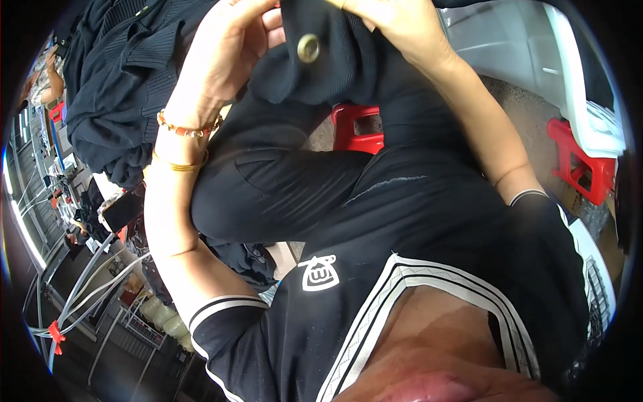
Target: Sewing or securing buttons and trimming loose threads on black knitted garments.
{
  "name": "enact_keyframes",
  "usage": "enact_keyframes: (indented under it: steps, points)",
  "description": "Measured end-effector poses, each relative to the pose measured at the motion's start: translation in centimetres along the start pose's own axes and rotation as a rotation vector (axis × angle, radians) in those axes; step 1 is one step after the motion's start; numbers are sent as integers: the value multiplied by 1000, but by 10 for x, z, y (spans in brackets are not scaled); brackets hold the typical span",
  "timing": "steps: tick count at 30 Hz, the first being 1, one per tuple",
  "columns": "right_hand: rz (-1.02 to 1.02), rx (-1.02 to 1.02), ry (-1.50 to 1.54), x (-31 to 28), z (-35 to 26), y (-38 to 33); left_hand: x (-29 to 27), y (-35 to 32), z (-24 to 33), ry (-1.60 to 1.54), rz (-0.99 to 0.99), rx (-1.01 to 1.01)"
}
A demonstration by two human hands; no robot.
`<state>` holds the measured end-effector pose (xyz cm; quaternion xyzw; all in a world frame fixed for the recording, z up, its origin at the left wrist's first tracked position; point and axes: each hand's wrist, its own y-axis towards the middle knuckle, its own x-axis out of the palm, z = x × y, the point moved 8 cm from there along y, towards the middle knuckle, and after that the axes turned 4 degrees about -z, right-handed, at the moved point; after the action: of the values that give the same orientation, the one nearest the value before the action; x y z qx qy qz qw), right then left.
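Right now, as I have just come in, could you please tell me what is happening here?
A seated person holds a black knit cloth in front of the knees, with the left hand and right hand on either side of it. A round, brass-coloured metal piece shows on the cloth. Some fingers are cut off by the upper edge. Dark clothes lie heaped at the left; a pale plastic tub stands at the right.

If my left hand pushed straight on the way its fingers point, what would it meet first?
Your left hand would likely meet the dark garment right beside it; exact depth is unclear.
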<state>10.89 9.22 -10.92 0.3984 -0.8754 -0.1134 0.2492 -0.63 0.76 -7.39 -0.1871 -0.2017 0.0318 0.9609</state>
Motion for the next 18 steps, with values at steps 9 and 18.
enact_keyframes:
  steps: [9,18]
  points:
    - [262,319,-44,-32,-1,-2,-4,-8,-11,164,-34,-42]
    - [102,67,-116,-30,-1,-5,7,-13,8,427,-123,249]
